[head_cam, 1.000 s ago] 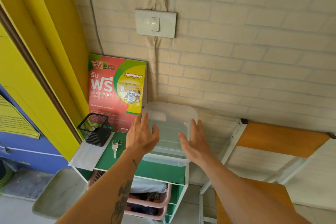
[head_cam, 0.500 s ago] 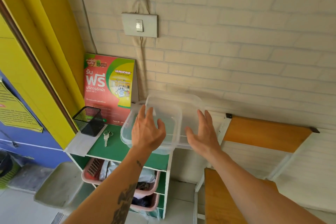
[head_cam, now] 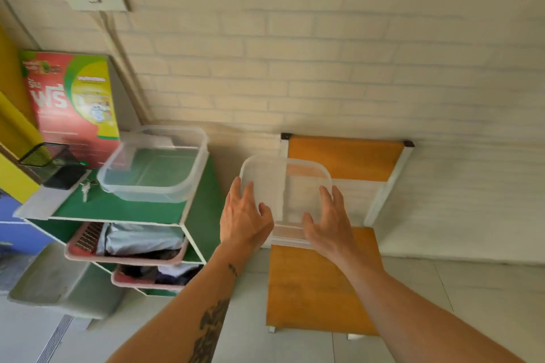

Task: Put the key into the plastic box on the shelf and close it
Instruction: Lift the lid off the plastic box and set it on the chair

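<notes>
Small silver key (head_cam: 85,190) lies on the green shelf top (head_cam: 118,209), just beside the open clear plastic box (head_cam: 153,165), not yet inside. The translucent plastic lid (head_cam: 284,186) is held clear of the shelf between left hand (head_cam: 244,215) and right hand (head_cam: 327,224), fingers gripping opposite edges, presumably to free the box opening.

Both hands, left hand (head_cam: 244,216) and right hand (head_cam: 327,225), hold the clear lid (head_cam: 284,186) beside the open plastic box (head_cam: 153,168)

One plastic box (head_cam: 153,166), one lid (head_cam: 284,186), one key (head_cam: 85,190), one mesh holder (head_cam: 53,165), two pink baskets (head_cam: 88,247), two hands (head_cam: 244,215).
</notes>
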Tool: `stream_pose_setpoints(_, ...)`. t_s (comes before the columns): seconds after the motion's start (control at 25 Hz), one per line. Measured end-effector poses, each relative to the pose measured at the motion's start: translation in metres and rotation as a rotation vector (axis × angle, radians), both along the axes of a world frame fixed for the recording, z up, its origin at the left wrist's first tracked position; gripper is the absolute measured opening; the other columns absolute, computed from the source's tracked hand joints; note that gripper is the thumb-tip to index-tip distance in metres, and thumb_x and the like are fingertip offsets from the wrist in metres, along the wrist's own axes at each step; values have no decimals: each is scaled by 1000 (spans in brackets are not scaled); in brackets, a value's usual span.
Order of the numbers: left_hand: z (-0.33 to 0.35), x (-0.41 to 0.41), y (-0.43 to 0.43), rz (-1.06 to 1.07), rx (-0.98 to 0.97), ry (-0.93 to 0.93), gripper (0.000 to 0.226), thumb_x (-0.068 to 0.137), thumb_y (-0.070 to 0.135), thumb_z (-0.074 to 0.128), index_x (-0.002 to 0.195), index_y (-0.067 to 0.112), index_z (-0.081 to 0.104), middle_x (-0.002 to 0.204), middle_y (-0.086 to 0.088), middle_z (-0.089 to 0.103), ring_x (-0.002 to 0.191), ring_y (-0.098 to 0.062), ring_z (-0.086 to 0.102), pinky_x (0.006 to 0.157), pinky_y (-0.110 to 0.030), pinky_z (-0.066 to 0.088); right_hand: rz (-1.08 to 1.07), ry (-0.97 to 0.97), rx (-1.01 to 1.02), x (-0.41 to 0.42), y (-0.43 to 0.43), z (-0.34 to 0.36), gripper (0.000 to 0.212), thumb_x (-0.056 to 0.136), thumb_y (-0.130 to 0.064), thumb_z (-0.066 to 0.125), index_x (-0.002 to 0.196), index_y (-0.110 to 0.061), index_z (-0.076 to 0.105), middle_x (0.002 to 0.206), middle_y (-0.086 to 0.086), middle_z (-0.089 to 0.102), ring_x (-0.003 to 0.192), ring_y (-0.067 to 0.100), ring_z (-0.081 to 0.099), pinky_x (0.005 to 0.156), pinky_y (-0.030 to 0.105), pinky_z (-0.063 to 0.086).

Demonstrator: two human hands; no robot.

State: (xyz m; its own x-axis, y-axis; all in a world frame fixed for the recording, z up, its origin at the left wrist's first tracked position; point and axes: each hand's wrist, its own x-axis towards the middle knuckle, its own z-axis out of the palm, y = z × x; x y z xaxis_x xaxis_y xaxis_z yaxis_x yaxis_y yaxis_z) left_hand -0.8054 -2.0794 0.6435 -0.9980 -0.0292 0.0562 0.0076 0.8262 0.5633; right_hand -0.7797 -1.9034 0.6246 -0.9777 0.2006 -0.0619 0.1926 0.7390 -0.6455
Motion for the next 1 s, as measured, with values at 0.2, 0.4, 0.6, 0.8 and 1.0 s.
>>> stream_pose_setpoints(0.2,-76,17,31,-131,-64,-215,61,91,31,46,147,16,27,163,-8,13,144,-31,28,113,-42,37,-51,-164,20,30,36,-78,75,89,-45,47,153,-22,15,162,7,11,141,32,30,105,50,44)
stream_pose_setpoints(0.4,-186,13,48,-223,-104,-357,63,93,30,47,150,20,22,164,-5,8,147,-28,23,114,-42,32,-121,-295,10,41,50,-188,72,88,-47,53,148,-26,21,153,6,24,129,29,43,89,44,57)
stream_pose_setpoints(0.6,-282,5,62,-262,-81,-403,62,91,26,50,149,19,28,164,-6,9,144,-29,29,109,-43,38,-165,-351,49,33,63,-284,71,89,-34,63,148,-17,27,152,8,25,128,30,44,92,39,54)
stream_pose_setpoints(0.8,-331,2,73,-247,-74,-441,63,91,27,50,149,21,28,163,-5,8,138,-33,37,104,-42,43,-162,-320,94,20,72,-328,69,85,-33,66,143,-19,32,148,5,30,124,28,47,87,38,57)
stream_pose_setpoints(1.0,-341,-1,76,-297,-77,-502,66,88,25,50,148,24,22,160,0,8,133,-34,39,101,-45,49,-166,-356,106,12,79,-336,76,83,-32,67,146,-22,26,154,5,23,133,32,41,95,50,53)
